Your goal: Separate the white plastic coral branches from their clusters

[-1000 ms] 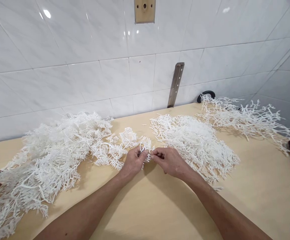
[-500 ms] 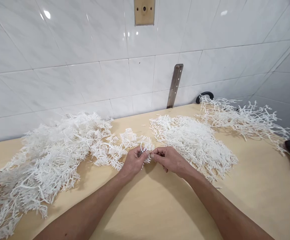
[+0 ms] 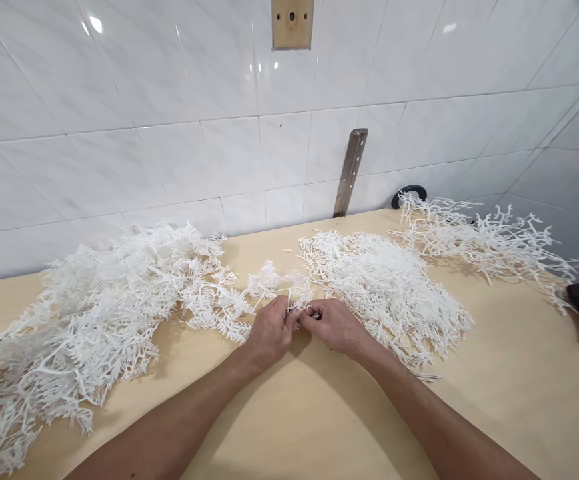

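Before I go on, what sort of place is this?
Likely an indoor workspace: a glossy tiled wall stands behind a tan table bearing heaps of white branching pieces.

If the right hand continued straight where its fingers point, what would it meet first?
Most likely the left hand, just ahead of it; the white strands around there could come first, since depth between them is unclear.

A white, finely branched sprig (image 3: pixel 300 284) is held between left hand (image 3: pixel 270 330) and right hand (image 3: pixel 336 325).
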Tool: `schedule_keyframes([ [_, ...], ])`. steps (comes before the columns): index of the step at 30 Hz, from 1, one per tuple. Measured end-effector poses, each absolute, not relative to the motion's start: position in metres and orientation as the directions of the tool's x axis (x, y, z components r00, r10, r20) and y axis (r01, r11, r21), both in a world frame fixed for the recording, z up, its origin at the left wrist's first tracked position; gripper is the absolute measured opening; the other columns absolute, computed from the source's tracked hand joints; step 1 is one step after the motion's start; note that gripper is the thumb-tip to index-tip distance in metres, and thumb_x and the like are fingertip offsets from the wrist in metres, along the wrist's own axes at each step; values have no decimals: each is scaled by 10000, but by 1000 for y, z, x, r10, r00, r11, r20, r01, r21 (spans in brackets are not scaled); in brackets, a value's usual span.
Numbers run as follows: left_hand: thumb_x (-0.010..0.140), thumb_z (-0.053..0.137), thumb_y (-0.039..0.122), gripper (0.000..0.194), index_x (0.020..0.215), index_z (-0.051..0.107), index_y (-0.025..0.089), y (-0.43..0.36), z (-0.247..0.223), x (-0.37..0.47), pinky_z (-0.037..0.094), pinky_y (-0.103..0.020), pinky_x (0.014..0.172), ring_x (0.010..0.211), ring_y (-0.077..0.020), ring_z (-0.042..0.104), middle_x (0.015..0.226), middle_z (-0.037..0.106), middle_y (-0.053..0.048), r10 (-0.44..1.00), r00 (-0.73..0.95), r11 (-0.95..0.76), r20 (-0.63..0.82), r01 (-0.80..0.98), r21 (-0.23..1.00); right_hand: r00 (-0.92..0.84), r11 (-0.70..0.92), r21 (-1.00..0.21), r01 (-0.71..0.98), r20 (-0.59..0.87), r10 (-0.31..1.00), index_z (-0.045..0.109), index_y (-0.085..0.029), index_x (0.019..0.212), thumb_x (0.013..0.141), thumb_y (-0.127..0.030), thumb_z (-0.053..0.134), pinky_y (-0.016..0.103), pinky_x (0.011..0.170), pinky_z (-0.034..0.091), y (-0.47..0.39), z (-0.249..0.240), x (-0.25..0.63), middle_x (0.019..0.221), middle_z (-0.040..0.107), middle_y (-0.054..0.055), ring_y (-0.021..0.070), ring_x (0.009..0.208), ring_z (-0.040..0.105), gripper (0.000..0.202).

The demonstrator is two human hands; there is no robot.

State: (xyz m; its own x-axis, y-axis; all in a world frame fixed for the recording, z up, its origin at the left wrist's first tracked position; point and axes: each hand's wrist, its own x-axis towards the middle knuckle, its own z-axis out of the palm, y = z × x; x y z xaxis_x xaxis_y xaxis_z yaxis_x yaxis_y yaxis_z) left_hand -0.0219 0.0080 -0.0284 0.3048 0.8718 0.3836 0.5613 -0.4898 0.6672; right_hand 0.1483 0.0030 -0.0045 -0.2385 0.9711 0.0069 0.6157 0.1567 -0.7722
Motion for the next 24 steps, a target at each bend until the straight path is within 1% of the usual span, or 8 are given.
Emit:
schedule_keyframes([
  [3, 945, 413, 285, 202, 754, 428, 220, 7, -32, -23, 337, -292, 601, 627, -162, 433, 706, 494, -11, 810, 372, -584, 454, 585, 562, -212, 121, -780, 615, -15, 977, 575, -200, 559, 733, -241, 521, 237, 475, 274, 5, -7, 145, 497, 498, -43, 117, 490, 430, 187],
  [6, 957, 405, 299, 198, 777, 433, 219, 5, -26, -23, 357, -294, 617, 643, -163, 441, 723, 497, -17, 792, 343, -606, 505, 543, 581, -140, 51, -804, 592, -41, 989, 591, -196, 564, 717, -238, 547, 232, 475, 303, 7, -9, 140, 531, 549, -23, 130, 521, 473, 165],
  [9, 947, 461, 364, 247, 752, 443, 214, 6, -18, -21, 363, -276, 612, 630, -145, 432, 668, 472, 9, 861, 221, -504, 457, 488, 713, -55, -6, -815, 580, -46, 997, 610, -190, 593, 726, -224, 547, 224, 463, 337, 9, -12, 140, 562, 587, -7, 130, 516, 497, 151],
  [13, 891, 550, 510, 382, 685, 460, 202, 12, -15, -23, 337, -241, 530, 535, -108, 411, 561, 425, 51, 965, 145, -254, 219, 299, 920, 26, -57, -876, 479, -52, 998, 645, -190, 684, 800, -349, 564, 228, 396, 336, 12, -13, 155, 567, 595, -13, 108, 405, 449, 212],
  [16, 846, 598, 570, 411, 704, 498, 197, 15, -17, -25, 310, -231, 461, 438, -93, 401, 497, 437, 67, 983, 164, -111, 77, 207, 972, 116, 11, -911, 412, 64, 991, 671, -191, 784, 842, -459, 583, 243, 418, 385, 12, -6, 168, 604, 617, -4, 114, 410, 471, 287],
  [18, 831, 620, 569, 409, 707, 514, 194, 16, -17, -26, 307, -226, 442, 415, -89, 404, 484, 456, 67, 983, 178, -79, 45, 192, 978, 137, 96, -903, 418, 167, 977, 682, -198, 846, 868, -480, 581, 253, 452, 411, 9, -1, 170, 618, 626, 2, 128, 443, 504, 300],
  [21, 831, 623, 555, 395, 715, 548, 185, 17, -17, -25, 323, -226, 444, 427, -89, 423, 511, 487, 54, 982, 184, -80, 44, 194, 978, 44, 295, -818, 495, 362, 931, 703, -211, 903, 907, -428, 572, 266, 568, 460, 2, 4, 163, 728, 689, 26, 151, 566, 582, 254],
  [24, 825, 626, 537, 383, 714, 571, 175, 17, -17, -24, 338, -228, 457, 465, -97, 444, 548, 504, 38, 981, 186, -99, 59, 216, 971, -76, 408, -726, 553, 444, 893, 719, -224, 908, 932, -373, 556, 266, 640, 470, -3, 3, 153, 752, 710, 19, 151, 609, 604, 222],
])
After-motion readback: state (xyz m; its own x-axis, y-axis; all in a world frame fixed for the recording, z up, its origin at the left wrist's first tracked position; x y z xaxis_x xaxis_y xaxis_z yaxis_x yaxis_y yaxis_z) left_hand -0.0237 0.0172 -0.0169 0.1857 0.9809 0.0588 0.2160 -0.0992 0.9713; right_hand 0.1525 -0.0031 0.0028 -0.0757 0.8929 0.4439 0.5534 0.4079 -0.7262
